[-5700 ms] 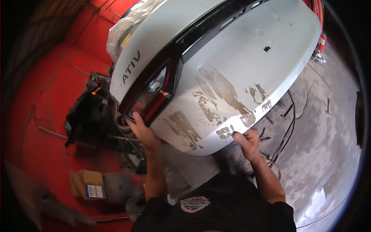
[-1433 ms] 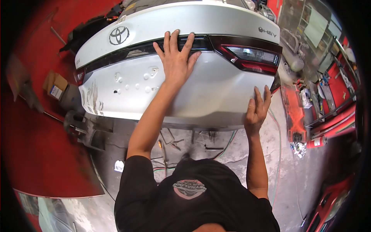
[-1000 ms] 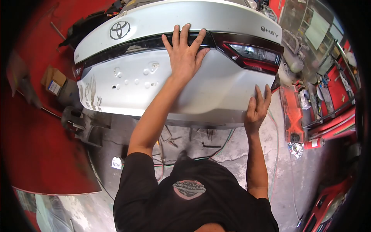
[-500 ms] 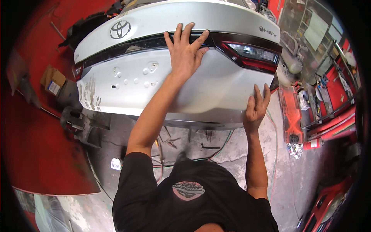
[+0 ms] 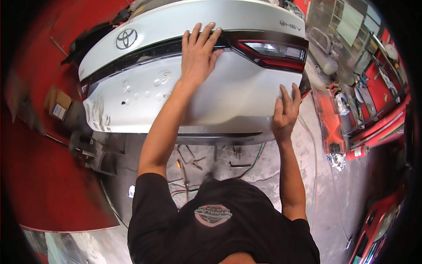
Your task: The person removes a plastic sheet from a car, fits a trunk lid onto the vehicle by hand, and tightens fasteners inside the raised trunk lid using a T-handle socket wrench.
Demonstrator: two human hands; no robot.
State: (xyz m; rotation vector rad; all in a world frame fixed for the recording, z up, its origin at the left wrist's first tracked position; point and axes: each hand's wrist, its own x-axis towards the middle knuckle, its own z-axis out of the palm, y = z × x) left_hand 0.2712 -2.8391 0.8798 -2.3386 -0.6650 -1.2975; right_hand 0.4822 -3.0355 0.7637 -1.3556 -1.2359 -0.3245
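Observation:
A silver car trunk lid (image 5: 237,92) spans the upper middle, with a dark round emblem (image 5: 126,39) at its left and brown scuffed patches at its lower left end. My left hand (image 5: 198,57) lies with fingers spread on the glossy black trim strip (image 5: 154,52), beside the inner end of the red and clear tail light (image 5: 274,50). Below that light, my right hand (image 5: 285,112) rests at the lid's right edge, fingers apart. Neither hand holds a loose object.
Tools (image 5: 189,158) and hoses lie on the grey floor (image 5: 263,176) beneath the lid. A cardboard box (image 5: 59,103) sits at the left by red panels. On the right are a red stand (image 5: 327,119), crumpled foil (image 5: 337,161), a red canister (image 5: 357,152) and a cluttered shelf.
The lid and both hands now appear farther left in the view, and its right side sits higher. My left hand's fingers are closer together on the trim. Earlier, the view showed the lid's other end.

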